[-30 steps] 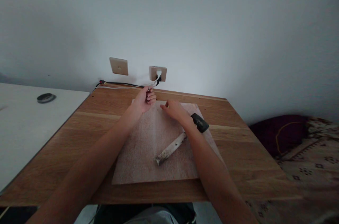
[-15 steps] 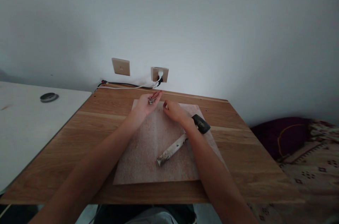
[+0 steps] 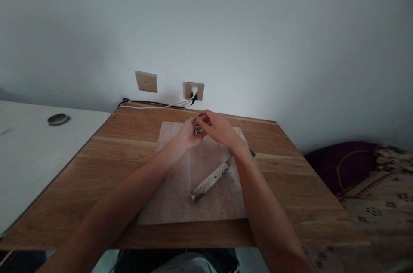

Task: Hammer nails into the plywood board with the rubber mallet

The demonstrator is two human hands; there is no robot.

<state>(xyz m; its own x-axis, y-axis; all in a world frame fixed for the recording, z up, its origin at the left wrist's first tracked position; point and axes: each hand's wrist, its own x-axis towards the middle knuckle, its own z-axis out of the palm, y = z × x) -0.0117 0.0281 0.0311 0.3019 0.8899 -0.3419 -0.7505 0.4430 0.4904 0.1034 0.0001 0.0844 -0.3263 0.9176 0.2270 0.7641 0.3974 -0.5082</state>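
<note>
- Right now the left hand is open with the palm up, bent like a little bowl, and some small shiny metal bits sit in it.
- The right hand comes over the left hand from the right side, with its fingers bent down at the metal bits. I cannot tell if it has picked one up, because the fingertips are hard to see.
- Both hands are over the far part of a flat pale board, which lies on the wooden tabletop.
- On the board, nearer the person than both hands, lies a hammer with a worn whitish handle. Its dark head is mostly behind the right arm, with one end poking out.
- Past the hands, on the wall, is a socket with a white plug in it. A white cord and a black cord run left along the back edge.
- Well left of the left hand, a dark round dish sits on a white tabletop.
- Well right of the right hand are a purple cloth and a patterned cloth.
</note>
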